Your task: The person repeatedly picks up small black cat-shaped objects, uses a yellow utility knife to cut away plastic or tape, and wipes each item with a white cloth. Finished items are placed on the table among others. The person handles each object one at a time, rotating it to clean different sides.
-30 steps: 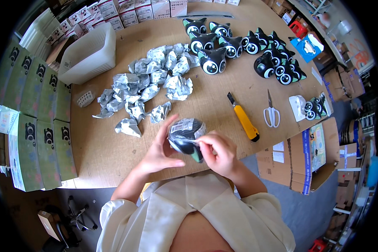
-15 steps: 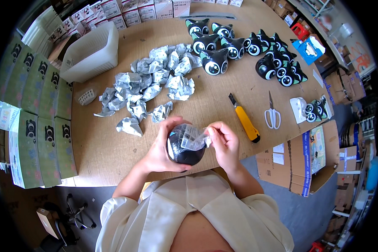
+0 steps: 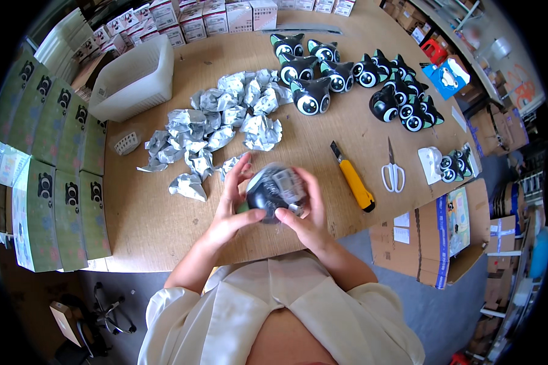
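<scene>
Between my hands is a rounded black cat-head figure (image 3: 263, 196) with a clear plastic wrapper (image 3: 289, 185) on it, raised off the table near its front edge. My left hand (image 3: 236, 199) cups its left side, the thumb pressed against the underside and the other fingers raised. On the right side my right hand (image 3: 305, 205) grips it, fingers round the wrapped part and thumb in front. Motion blurs part of the wrapper. Just beyond my hands lie crumpled silver-grey paper wads (image 3: 210, 121). More black cat-head figures (image 3: 310, 95) with big white eyes stand at the back.
A yellow utility knife (image 3: 354, 184) and white-handled scissors (image 3: 393, 175) lie to the right. A white plastic bin (image 3: 134, 79) stands back left, near green boxes (image 3: 36, 216) stacked along the left edge. An open cardboard box (image 3: 417, 243) sits beyond the table's right edge.
My right hand has gone from pinching the wrapper's end to gripping the figure's right side. The figure has turned and been lifted slightly away from me; my left fingers have loosened.
</scene>
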A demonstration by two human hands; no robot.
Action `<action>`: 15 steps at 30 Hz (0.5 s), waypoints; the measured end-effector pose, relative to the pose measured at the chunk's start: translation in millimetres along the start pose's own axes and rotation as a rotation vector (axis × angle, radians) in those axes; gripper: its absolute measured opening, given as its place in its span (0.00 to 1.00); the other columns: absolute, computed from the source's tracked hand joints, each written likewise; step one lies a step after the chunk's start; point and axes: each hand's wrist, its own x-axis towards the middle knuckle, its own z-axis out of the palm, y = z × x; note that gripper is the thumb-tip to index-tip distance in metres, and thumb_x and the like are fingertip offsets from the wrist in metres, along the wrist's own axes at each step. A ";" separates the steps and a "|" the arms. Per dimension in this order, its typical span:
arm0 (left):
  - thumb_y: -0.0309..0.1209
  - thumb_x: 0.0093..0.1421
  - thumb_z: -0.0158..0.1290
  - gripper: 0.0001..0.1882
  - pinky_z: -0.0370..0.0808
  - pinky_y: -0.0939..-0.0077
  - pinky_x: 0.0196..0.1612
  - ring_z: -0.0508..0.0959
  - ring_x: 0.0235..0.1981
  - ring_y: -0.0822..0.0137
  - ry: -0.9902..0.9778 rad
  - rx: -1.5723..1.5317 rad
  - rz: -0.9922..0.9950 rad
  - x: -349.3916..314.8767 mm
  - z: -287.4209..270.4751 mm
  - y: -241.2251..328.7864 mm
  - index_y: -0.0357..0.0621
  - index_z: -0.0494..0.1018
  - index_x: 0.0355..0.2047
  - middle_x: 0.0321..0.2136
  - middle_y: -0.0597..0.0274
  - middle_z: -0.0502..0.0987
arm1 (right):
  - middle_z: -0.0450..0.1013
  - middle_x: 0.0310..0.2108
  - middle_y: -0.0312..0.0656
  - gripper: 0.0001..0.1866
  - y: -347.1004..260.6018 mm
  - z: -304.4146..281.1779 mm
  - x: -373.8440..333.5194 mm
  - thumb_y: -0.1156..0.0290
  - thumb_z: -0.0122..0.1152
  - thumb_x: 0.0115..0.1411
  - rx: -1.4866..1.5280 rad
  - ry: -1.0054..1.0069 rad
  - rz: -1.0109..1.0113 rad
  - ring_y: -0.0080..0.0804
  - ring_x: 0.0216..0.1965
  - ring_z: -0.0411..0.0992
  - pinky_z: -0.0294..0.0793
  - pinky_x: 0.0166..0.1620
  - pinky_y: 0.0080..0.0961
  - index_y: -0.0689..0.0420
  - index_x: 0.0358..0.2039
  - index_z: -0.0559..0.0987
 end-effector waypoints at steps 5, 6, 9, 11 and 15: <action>0.39 0.61 0.56 0.36 0.73 0.54 0.57 0.69 0.58 0.55 0.014 -0.538 -0.467 -9.0 12.6 -4.5 0.44 0.52 0.64 0.59 0.50 0.64 | 0.60 0.55 0.51 0.34 14.4 1.9 3.4 0.77 0.72 0.49 -0.350 0.186 -0.526 0.45 0.57 0.64 0.67 0.58 0.35 0.60 0.55 0.64; 0.40 0.61 0.56 0.37 0.73 0.53 0.57 0.69 0.58 0.55 0.001 -0.564 -0.445 -10.4 13.6 -8.9 0.43 0.52 0.64 0.59 0.50 0.64 | 0.60 0.55 0.51 0.33 15.0 -0.8 2.8 0.77 0.71 0.49 -0.321 0.181 -0.539 0.46 0.58 0.64 0.67 0.58 0.36 0.60 0.54 0.65; 0.41 0.60 0.57 0.39 0.72 0.52 0.58 0.69 0.59 0.52 -0.077 -0.657 -0.405 -7.6 10.5 -20.3 0.44 0.50 0.65 0.60 0.48 0.63 | 0.65 0.52 0.51 0.21 10.3 -5.8 3.6 0.80 0.70 0.50 -0.293 0.204 -0.577 0.49 0.56 0.68 0.71 0.55 0.39 0.61 0.43 0.72; 0.41 0.60 0.57 0.39 0.72 0.50 0.58 0.68 0.59 0.51 -0.117 -0.675 -0.401 -7.5 9.8 -25.8 0.44 0.49 0.65 0.60 0.48 0.63 | 0.70 0.46 0.50 0.15 -0.1 -14.9 1.1 0.82 0.69 0.50 -0.407 0.181 -0.649 0.47 0.51 0.72 0.74 0.52 0.37 0.62 0.38 0.74; 0.39 0.58 0.59 0.41 0.70 0.44 0.58 0.68 0.59 0.47 -0.133 -0.653 -0.433 -2.0 9.3 -34.3 0.44 0.48 0.65 0.60 0.47 0.63 | 0.75 0.34 0.48 0.10 -16.3 -25.8 -14.1 0.90 0.63 0.50 -0.394 0.272 -0.572 0.38 0.39 0.78 0.80 0.40 0.27 0.63 0.30 0.75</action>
